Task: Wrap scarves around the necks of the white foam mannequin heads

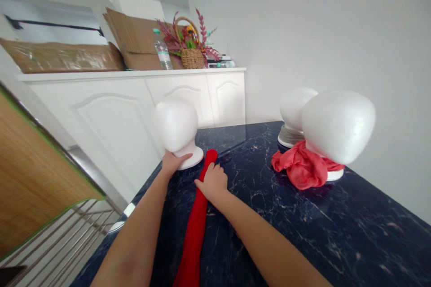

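Observation:
A white foam mannequin head (177, 123) stands upright on its round base near the table's far left edge. My left hand (172, 161) grips that base, its thumb on top and its other fingers mostly hidden behind. A long red scarf (195, 222), folded into a narrow strip, runs from the bottom of the view up beside the base. My right hand (215, 181) is closed over the scarf close to its far end, fingers curled on the cloth.
On the right stand two more foam heads, a near one (338, 123) with coral cloth (305, 166) bunched round its neck and a far one (294, 105) with grey cloth. Behind the dark marbled table (256, 233) is a white cabinet (111, 116). A metal rack (77, 233) is at left.

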A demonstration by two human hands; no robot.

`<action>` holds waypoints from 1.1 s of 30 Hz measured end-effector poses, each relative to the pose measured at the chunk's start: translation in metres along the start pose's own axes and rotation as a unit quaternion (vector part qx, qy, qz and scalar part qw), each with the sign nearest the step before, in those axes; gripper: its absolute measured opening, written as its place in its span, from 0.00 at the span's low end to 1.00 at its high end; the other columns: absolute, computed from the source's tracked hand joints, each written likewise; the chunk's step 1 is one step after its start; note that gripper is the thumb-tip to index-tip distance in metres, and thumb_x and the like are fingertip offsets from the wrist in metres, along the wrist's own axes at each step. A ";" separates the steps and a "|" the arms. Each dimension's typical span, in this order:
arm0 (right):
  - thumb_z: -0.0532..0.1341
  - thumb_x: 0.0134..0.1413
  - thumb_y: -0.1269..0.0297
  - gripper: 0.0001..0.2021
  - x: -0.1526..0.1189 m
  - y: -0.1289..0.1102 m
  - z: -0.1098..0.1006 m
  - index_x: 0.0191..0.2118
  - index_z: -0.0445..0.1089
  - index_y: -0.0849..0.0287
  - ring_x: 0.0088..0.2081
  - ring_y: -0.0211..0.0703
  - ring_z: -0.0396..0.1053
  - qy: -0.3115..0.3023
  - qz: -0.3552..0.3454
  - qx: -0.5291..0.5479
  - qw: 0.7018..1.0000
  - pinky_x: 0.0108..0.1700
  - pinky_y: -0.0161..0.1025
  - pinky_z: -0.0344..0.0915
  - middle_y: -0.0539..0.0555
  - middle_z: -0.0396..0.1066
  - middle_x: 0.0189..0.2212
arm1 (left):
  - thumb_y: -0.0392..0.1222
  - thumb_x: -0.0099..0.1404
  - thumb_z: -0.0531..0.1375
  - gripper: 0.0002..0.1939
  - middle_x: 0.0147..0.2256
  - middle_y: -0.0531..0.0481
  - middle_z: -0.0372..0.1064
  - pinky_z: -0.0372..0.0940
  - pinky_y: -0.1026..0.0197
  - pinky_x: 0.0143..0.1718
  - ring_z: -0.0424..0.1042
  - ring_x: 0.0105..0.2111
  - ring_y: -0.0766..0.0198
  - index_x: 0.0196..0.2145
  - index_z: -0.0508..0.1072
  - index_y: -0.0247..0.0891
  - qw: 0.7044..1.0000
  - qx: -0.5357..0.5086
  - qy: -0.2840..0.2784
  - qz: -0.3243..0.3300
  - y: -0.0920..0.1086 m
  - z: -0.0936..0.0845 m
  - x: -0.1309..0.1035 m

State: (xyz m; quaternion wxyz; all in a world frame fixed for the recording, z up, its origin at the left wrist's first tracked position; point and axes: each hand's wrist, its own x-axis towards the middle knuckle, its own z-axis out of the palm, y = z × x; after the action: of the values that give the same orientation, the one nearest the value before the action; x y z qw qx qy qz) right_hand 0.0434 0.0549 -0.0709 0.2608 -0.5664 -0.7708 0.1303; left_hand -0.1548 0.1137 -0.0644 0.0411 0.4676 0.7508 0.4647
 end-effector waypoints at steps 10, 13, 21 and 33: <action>0.54 0.48 0.75 0.07 0.023 0.017 -0.006 0.35 0.65 0.64 0.42 0.50 0.69 0.042 0.116 0.399 0.909 0.46 0.46 0.64 0.64 0.71 0.37 | 0.50 0.41 0.71 0.40 0.50 0.38 0.69 0.56 0.50 0.59 0.64 0.55 0.50 0.51 0.67 0.32 0.994 -0.058 0.038 0.081 0.044 -0.089 -0.077; 0.50 0.52 0.71 0.07 0.017 0.036 -0.040 0.36 0.62 0.61 0.23 0.36 0.65 0.034 0.097 0.516 0.850 0.28 0.34 0.65 0.53 0.70 0.26 | 0.49 0.43 0.70 0.38 0.50 0.38 0.69 0.54 0.48 0.60 0.63 0.56 0.49 0.51 0.68 0.32 0.996 -0.065 0.040 0.049 0.059 -0.103 -0.108; 0.56 0.53 0.65 0.04 -0.046 0.106 -0.230 0.34 0.60 0.58 0.13 0.27 0.37 -0.058 -0.068 0.683 0.725 0.14 0.28 0.41 0.45 0.66 0.18 | 0.52 0.50 0.67 0.37 0.54 0.41 0.66 0.58 0.51 0.59 0.64 0.55 0.51 0.55 0.65 0.36 0.977 -0.193 -0.086 0.040 0.086 -0.059 -0.193; 0.53 0.61 0.60 0.07 -0.106 0.175 -0.360 0.37 0.62 0.58 0.12 0.29 0.38 -0.152 -0.005 0.449 0.880 0.16 0.31 0.36 0.42 0.53 0.10 | 0.52 0.48 0.68 0.42 0.56 0.42 0.64 0.55 0.44 0.61 0.59 0.58 0.48 0.59 0.60 0.41 0.957 -0.200 -0.194 0.077 0.134 0.017 -0.300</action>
State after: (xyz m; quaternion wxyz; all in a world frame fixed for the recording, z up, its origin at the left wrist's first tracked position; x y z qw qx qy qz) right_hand 0.4058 -0.0219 0.1137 0.3676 -0.3580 -0.6624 0.5458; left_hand 0.1110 -0.0794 -0.0872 0.2429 0.5876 0.5815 0.5075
